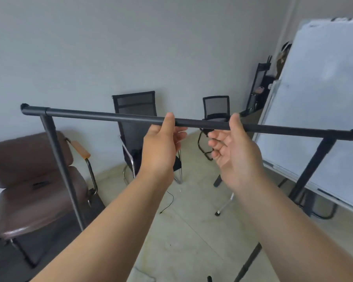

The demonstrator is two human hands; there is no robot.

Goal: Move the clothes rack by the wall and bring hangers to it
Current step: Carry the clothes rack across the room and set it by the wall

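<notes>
The black clothes rack stands in front of me, its top bar (110,116) running from upper left to right at chest height, with one upright (59,159) on the left and one (314,165) on the right. My left hand (161,147) is at the bar's middle, thumb resting against the bar and fingers spread loosely below it. My right hand (234,151) is just to the right, thumb on the bar and fingers half-curled underneath, not wrapped around it. No hangers are in view.
Behind the rack, a brown padded armchair (29,180) sits at the left and two black mesh chairs (135,110) (216,107) stand against the grey wall. A whiteboard (322,110) leans at the right. A thin cable (168,202) lies on the tiled floor.
</notes>
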